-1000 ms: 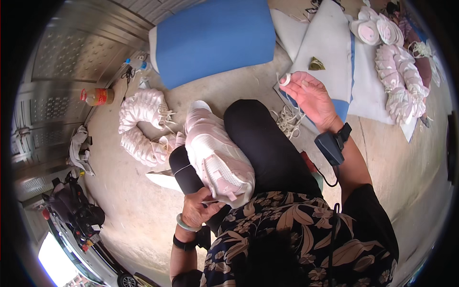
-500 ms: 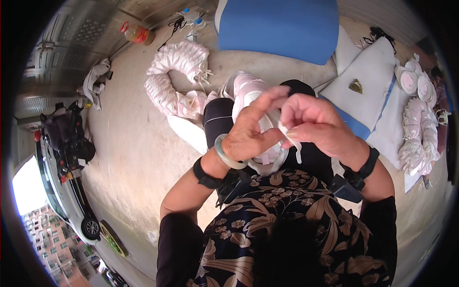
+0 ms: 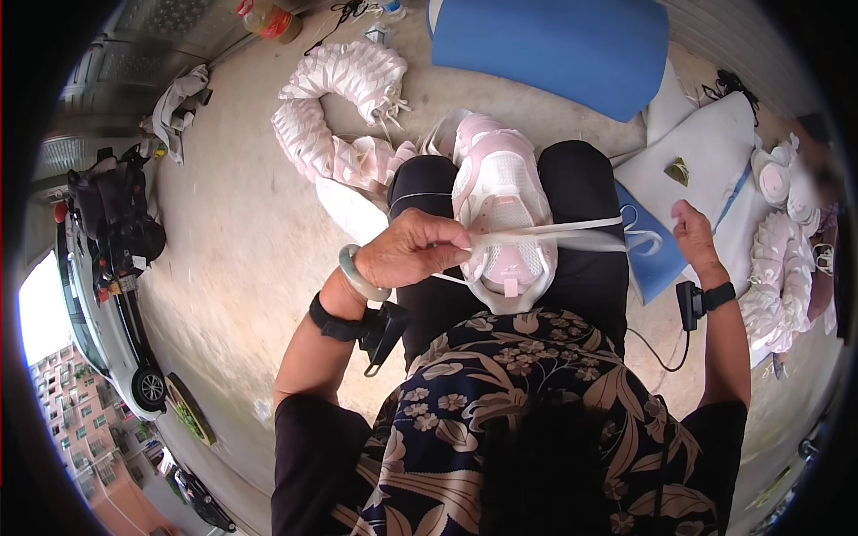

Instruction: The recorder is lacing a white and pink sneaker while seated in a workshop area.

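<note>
A white and pink sneaker (image 3: 508, 174) rests between my black-trousered knees, its toe pointing away from me. My left hand (image 3: 418, 248) is closed in a pinch on a white shoelace (image 3: 545, 232) over the near part of the shoe. From there the lace stretches rightward across my right thigh, blurred in places, and its ends curl loose in the air. Apart from those ends, my right hand (image 3: 697, 237) is raised off to the right with its fingers curled shut. Whatever may be inside those fingers is hidden.
Strings of pink and white shoe parts (image 3: 335, 107) lie on the floor at the left, with more shoe parts (image 3: 773, 268) at the right. Blue-backed sheet material (image 3: 554, 54) is at the far side. A white sheet (image 3: 706, 152) carries a small dark object (image 3: 678, 171).
My hands, close together over the shoe before, are now wide apart. The right one has swung out to the right, and the lace is stretched across the shoe from my left hand.
</note>
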{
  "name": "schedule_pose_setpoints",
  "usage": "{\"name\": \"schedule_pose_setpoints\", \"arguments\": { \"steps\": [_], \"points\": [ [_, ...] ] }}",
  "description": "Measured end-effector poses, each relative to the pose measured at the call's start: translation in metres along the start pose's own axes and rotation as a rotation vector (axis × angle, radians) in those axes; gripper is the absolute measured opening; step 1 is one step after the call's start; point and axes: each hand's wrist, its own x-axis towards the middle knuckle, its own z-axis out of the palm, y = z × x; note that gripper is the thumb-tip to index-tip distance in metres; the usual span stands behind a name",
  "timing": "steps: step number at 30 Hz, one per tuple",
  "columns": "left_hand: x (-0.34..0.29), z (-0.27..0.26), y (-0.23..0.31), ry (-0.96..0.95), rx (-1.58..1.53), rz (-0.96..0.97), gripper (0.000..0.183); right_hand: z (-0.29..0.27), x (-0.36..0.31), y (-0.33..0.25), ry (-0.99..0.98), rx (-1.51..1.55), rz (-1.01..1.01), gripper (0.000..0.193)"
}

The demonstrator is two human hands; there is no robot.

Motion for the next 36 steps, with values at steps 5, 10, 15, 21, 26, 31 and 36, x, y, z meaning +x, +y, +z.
{"name": "schedule_pose_setpoints", "arguments": {
  "steps": [5, 10, 15, 21, 26, 31, 36],
  "points": [
    [-0.003, -0.01, 0.014, 0.131, 0.022, -0.006, 0.008, 0.02, -0.014, 0.094, 0.062, -0.172, 0.035, 0.015],
    [0.022, 0.015, 0.015, 0.227, 0.395, 0.251, 0.005, 0.0, 0.034, -0.122, 0.049, 0.475, -0.267, 0.019],
    [0.036, 0.035, 0.037, 0.225, 0.414, 0.374, 0.006, -0.021, 0.027, -0.243, -0.096, 0.661, -0.589, 0.036],
    [0.014, 0.045, 0.046, 0.207, 0.213, 0.403, 0.003, -0.029, 0.004, -0.253, -0.163, 0.648, -0.661, 0.014],
    [-0.002, 0.054, 0.043, 0.166, 0.249, 0.513, 0.01, -0.057, -0.016, -0.235, -0.038, 0.477, -0.671, 0.006],
    [-0.014, 0.065, 0.064, 0.121, 0.36, 0.64, 0.009, -0.086, -0.049, -0.244, 0.132, 0.36, -0.673, 0.006],
    [-0.036, 0.044, 0.086, 0.198, 0.385, 0.841, 0.012, -0.126, -0.062, -0.219, 0.521, 0.168, -0.524, 0.022]
  ]
}}
